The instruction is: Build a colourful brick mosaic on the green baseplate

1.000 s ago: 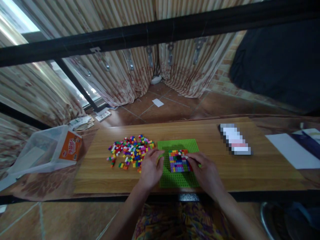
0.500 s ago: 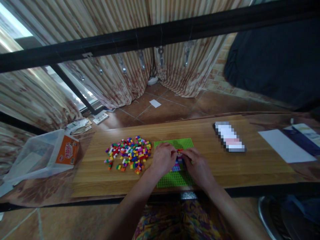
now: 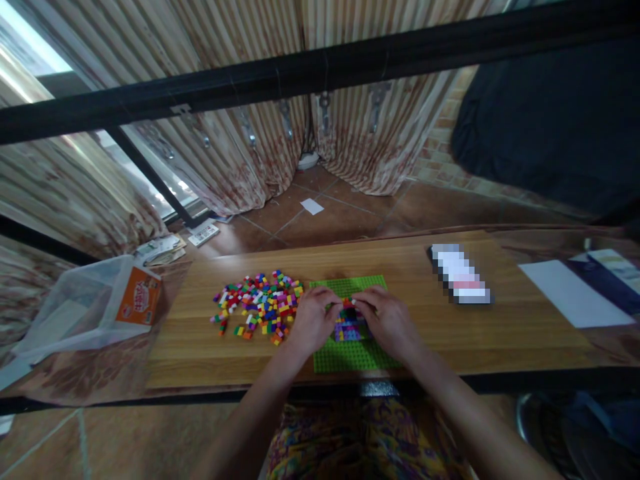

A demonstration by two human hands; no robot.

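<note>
A green studded baseplate (image 3: pixel 330 360) lies in front of me with a patch of blue, purple and pink toy bricks (image 3: pixel 349 331) on its middle. Over its upper half, my left hand (image 3: pixel 314 320) is closed in a pinch. Facing it from the right, my right hand (image 3: pixel 387 323) also pinches, thumb and fingers together. Between both sets of fingertips shows a small red-orange toy brick (image 3: pixel 347 303), partly hidden by the fingers; whether it touches the plate I cannot tell. Left of the plate spreads a pile of loose, many-coloured toy bricks (image 3: pixel 265 303).
A wooden board (image 3: pixel 450 340) carries the plate and bricks. On its right part lies a phone (image 3: pixel 461 275), its screen blurred. White paper (image 3: pixel 575 293) is farther right. A clear plastic bin (image 3: pixel 75 313) with an orange label stands left. A black rail (image 3: pixel 320 70) crosses ahead.
Both hands have shifted slightly left over the baseplate, the red-orange brick moving with their fingertips. More of the blue and purple bricks shows between the hands.
</note>
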